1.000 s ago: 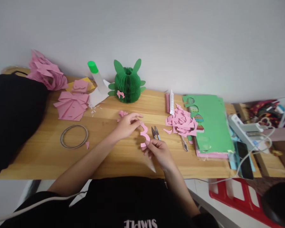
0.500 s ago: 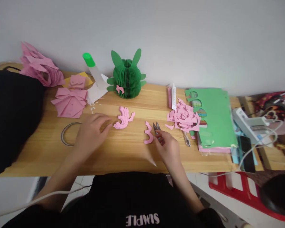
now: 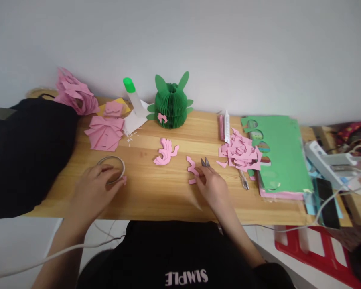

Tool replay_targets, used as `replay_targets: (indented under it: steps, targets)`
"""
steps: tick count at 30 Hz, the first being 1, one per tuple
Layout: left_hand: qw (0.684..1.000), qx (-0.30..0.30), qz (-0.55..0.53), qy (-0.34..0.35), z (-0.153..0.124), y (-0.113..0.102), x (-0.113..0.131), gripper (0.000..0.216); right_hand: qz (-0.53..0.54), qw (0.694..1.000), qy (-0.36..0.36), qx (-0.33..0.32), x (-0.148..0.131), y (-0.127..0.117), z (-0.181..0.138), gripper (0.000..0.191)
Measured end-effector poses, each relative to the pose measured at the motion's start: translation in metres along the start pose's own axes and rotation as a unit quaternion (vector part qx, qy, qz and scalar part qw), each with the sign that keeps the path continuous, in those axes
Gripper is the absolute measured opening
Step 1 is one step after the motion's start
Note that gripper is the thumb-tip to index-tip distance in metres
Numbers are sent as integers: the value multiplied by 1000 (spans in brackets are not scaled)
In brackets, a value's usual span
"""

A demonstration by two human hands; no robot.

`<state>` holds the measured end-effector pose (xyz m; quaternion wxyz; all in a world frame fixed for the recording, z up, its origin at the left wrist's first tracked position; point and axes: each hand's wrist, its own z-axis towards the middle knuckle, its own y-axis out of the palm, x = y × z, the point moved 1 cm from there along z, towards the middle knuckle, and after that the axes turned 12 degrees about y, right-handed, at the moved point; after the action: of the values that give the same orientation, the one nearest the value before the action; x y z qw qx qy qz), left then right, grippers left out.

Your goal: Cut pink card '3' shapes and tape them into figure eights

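My left hand (image 3: pixel 94 188) rests on the wooden table (image 3: pixel 156 198) with its fingers curled over the near edge of a thin tape ring (image 3: pixel 112 168). A small pink scrap lies beside its fingertips. My right hand (image 3: pixel 212 186) lies over a pink curved paper cutout (image 3: pixel 191 167), fingers pressed on its lower part. Small thread snips (image 3: pixel 205 162) lie just beyond that hand. A little stack of pink curved cutouts (image 3: pixel 166 152) sits between the two hands.
A green honeycomb paper figure (image 3: pixel 171 103) and a green-capped glue bottle (image 3: pixel 132 96) stand at the back. Folded pink paper (image 3: pixel 104 132), pink scraps (image 3: pixel 239 150), green sheets (image 3: pixel 276 154), a black bag (image 3: pixel 21 152), a phone (image 3: pixel 326 196) and cables surround.
My left hand let go of the pink cutout and slid left across the table to the tape ring. My right hand laid the cutout down and stays on it.
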<state>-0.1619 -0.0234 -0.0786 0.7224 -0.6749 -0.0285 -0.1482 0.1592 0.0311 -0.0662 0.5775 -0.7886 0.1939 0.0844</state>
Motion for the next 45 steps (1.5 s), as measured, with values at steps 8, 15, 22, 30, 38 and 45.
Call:
replay_targets:
  steps: [8, 15, 22, 30, 38, 45]
  targets:
    - [998, -38, -54, -15, -6, -1, 1, 35, 16, 1000, -22, -14, 4, -2, -3, 24]
    - [997, -41, -69, -24, -7, -2, 0, 33, 1, 999, 31, 18, 19, -10, -6, 30]
    - [993, -16, -105, -49, -5, 0, 2, 31, -33, 995, 82, 55, 37, -13, -14, 28]
    - [965, 94, -201, -141, -3, -18, 19, 28, -35, 994, 82, 55, 49, -7, -15, 30]
    - [875, 146, -450, -107, 11, -42, 68, 51, 134, 983, 120, -32, 61, -14, -4, 13]
    - [885, 114, -452, 4, 27, -52, 102, 60, 246, 955, 111, -127, 66, -22, -12, 8]
